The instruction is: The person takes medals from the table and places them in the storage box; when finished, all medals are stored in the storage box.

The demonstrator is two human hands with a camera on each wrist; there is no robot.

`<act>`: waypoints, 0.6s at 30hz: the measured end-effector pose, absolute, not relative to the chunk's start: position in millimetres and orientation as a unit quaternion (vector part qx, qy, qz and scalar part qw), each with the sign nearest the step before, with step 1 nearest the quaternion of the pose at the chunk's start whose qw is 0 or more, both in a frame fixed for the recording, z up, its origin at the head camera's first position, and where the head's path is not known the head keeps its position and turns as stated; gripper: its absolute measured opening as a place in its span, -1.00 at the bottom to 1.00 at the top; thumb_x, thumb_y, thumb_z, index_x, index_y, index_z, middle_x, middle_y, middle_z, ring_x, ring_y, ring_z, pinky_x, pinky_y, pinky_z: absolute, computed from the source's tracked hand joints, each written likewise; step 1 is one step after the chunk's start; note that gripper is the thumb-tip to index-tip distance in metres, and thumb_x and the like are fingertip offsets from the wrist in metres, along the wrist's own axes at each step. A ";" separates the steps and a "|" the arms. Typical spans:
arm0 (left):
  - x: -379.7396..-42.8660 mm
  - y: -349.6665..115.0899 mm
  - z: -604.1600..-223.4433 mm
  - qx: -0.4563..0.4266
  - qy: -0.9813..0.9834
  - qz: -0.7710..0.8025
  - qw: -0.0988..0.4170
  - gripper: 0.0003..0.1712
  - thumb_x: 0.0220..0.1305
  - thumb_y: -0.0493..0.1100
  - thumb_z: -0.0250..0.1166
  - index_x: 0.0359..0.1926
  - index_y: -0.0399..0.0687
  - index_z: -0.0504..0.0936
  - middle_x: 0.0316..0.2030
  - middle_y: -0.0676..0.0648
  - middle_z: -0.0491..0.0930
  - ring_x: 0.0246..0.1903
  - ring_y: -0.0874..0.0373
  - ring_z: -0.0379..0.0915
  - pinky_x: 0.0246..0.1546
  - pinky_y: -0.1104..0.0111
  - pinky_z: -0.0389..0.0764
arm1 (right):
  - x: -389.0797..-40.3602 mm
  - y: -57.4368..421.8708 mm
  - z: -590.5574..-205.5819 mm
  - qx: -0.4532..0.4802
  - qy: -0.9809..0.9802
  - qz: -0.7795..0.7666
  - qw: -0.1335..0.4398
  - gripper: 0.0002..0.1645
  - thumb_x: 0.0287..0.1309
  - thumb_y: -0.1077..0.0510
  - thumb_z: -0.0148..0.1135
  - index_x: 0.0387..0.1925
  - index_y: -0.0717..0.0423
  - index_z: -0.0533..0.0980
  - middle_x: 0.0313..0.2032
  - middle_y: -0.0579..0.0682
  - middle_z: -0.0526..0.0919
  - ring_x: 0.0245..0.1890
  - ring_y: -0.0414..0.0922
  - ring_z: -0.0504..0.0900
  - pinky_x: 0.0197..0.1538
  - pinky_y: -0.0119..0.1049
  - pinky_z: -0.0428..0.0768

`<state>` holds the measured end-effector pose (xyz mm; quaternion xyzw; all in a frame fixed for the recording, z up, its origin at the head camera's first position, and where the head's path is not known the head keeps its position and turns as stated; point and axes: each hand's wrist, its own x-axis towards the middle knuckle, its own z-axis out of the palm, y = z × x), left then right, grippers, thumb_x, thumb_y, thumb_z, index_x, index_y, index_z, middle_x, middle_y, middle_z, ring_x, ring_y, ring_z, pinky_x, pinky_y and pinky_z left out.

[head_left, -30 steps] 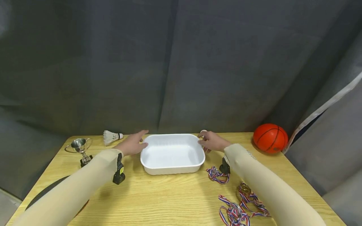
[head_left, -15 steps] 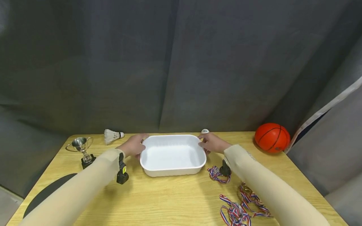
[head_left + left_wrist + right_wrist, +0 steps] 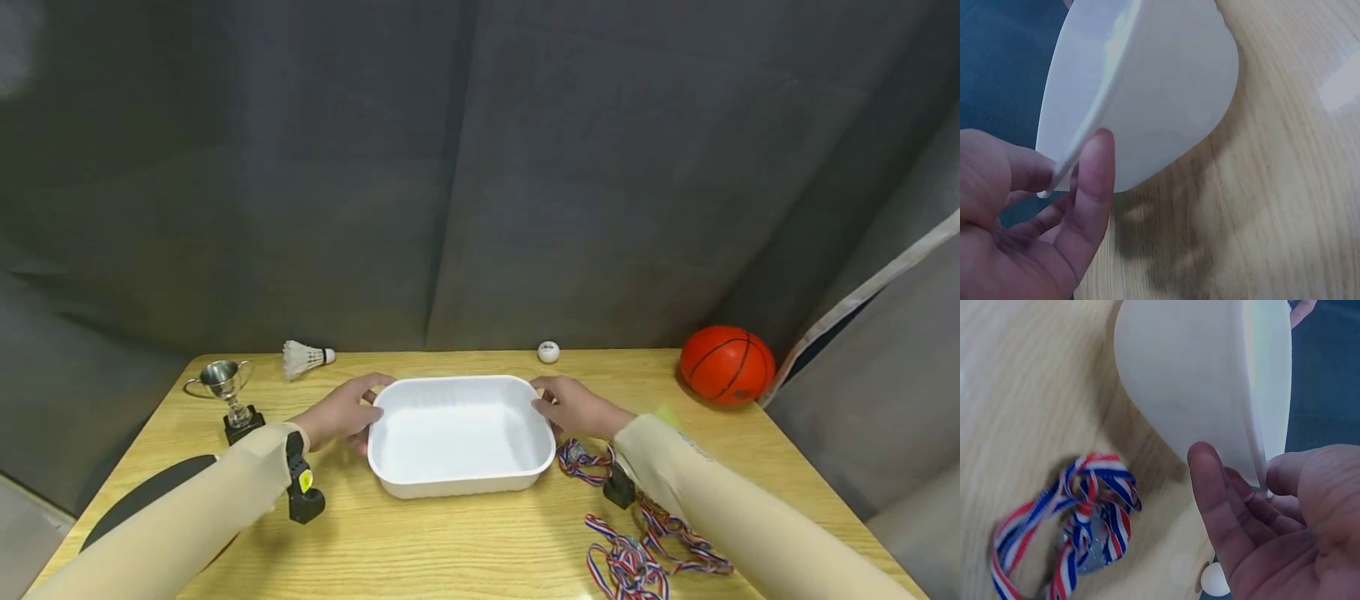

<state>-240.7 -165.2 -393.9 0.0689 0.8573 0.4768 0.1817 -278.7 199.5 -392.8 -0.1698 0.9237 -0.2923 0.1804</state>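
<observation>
A white rectangular plastic basin [image 3: 461,487] with rounded corners stands in the middle of the wooden table, nothing inside it. My left hand [image 3: 341,412] pinches its left end; in the left wrist view the thumb lies over the rim and the fingers [image 3: 1094,169] press the outer wall. My right hand [image 3: 577,407] grips the opposite end the same way, with fingers [image 3: 1210,481] against the outside wall in the right wrist view. Close by the right hand lies a medal with a red, white and blue ribbon [image 3: 1088,519].
At the left are a silver trophy cup [image 3: 225,383], a shuttlecock [image 3: 303,358] and a dark round object [image 3: 150,496] partly under the sleeve. A small white ball [image 3: 548,352] and an orange basketball [image 3: 726,365] sit at the back. More ribboned medals [image 3: 630,567] lie front right.
Both hands have closed on the basin's ends. The basin has come a little nearer to me, away from the back edge, and the white ball is now fully in sight.
</observation>
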 end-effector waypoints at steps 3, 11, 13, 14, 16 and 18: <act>-237.9 -164.9 -393.5 0.075 0.852 0.486 0.182 -0.32 0.50 -0.41 0.05 0.58 -0.18 0.21 0.15 -0.46 0.44 -0.57 0.11 0.56 -0.59 0.30 0.79 | -273.7 201.7 -393.4 -0.178 0.919 -0.304 0.175 -0.46 0.59 0.25 0.03 0.47 0.32 0.34 -0.22 0.19 0.64 -0.44 -0.10 0.66 -0.31 -0.13 0.87; -237.0 -165.2 -391.6 0.078 0.848 0.493 0.182 -0.33 0.51 -0.41 0.06 0.58 -0.15 0.23 0.15 -0.47 0.43 -0.53 0.08 0.57 -0.59 0.30 0.79 | -266.9 202.4 -390.3 -0.180 0.913 -0.326 0.168 -0.45 0.58 0.25 0.03 0.48 0.34 0.32 -0.20 0.22 0.65 -0.37 -0.13 0.68 -0.30 -0.21 0.88; -237.1 -165.2 -391.8 0.074 0.850 0.489 0.182 -0.33 0.51 -0.41 0.06 0.58 -0.13 0.23 0.16 -0.46 0.44 -0.52 0.07 0.58 -0.58 0.29 0.80 | -267.1 203.3 -390.0 -0.175 0.914 -0.326 0.166 -0.44 0.59 0.22 0.04 0.49 0.33 0.32 -0.18 0.21 0.66 -0.36 -0.13 0.70 -0.28 -0.19 0.88; -237.1 -165.2 -392.2 0.072 0.851 0.487 0.183 -0.33 0.51 -0.41 0.06 0.58 -0.13 0.23 0.16 -0.46 0.44 -0.53 0.07 0.58 -0.58 0.28 0.80 | -267.3 204.5 -390.4 -0.172 0.914 -0.329 0.163 -0.45 0.59 0.20 0.05 0.48 0.32 0.33 -0.16 0.22 0.67 -0.35 -0.11 0.71 -0.26 -0.18 0.89; -236.6 -165.2 -393.0 0.068 0.854 0.482 0.185 -0.33 0.51 -0.41 0.06 0.58 -0.13 0.23 0.17 -0.45 0.45 -0.53 0.08 0.58 -0.57 0.28 0.80 | -267.8 209.3 -391.5 -0.172 0.915 -0.334 0.147 -0.47 0.59 0.15 0.05 0.44 0.33 0.37 -0.11 0.23 0.67 -0.31 -0.08 0.72 -0.25 -0.18 0.88; -235.6 -165.0 -393.8 0.066 0.856 0.479 0.185 -0.33 0.50 -0.41 0.06 0.57 -0.13 0.24 0.16 -0.45 0.45 -0.52 0.08 0.58 -0.58 0.28 0.80 | -269.0 216.4 -393.8 -0.172 0.921 -0.332 0.111 -0.53 0.59 0.12 0.06 0.34 0.32 0.45 -0.08 0.25 0.68 -0.29 -0.06 0.71 -0.24 -0.21 0.84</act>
